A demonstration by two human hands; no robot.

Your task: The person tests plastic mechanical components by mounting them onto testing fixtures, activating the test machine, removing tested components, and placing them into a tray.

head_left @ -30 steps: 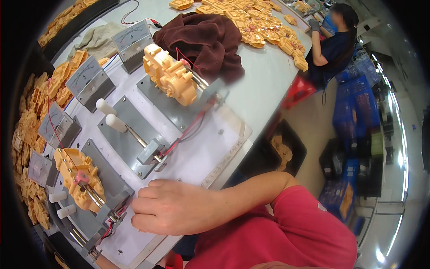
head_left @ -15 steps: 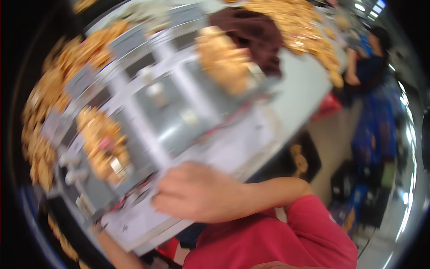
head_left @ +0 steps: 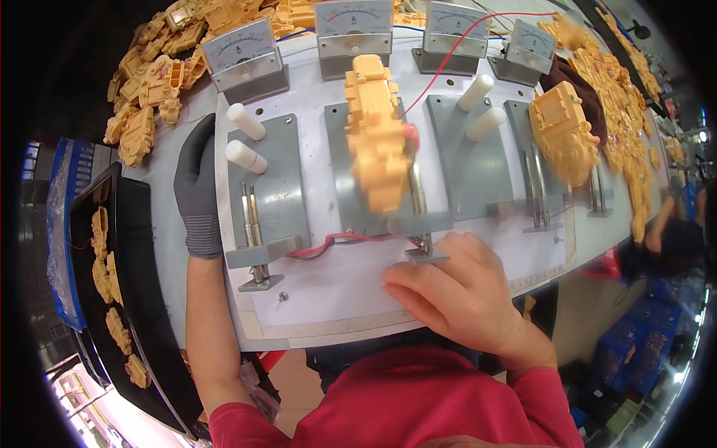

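My left hand [head_left: 197, 179], in a grey glove, lies along the left edge of the white test board [head_left: 299, 317], fingers stretched out and holding nothing visible. My bare right hand [head_left: 459, 295] is at the board's front, its fingers curled together and slightly blurred. Those fingertips are beside the metal probe pins [head_left: 418, 194] of the second grey fixture from the left; whatever they hold or press is hidden. An orange-yellow plastic housing [head_left: 373, 138] with a red part at its side sits on that fixture. Another such housing [head_left: 564, 131] rests on the rightmost fixture.
White pegs [head_left: 246, 119] stand on the leftmost fixture, and more [head_left: 478, 93] on the third. Analog meters [head_left: 353, 30] line the back. Loose housings heap at the back left [head_left: 160, 82] and right [head_left: 609, 97]. A black tray [head_left: 138, 299] holds several more. A red wire [head_left: 448, 60] crosses the board.
My view has swung and steadied, so the board now appears straighter. My right hand is now close to the second fixture's pins. The gloved left hand has come into clear view beside the board.
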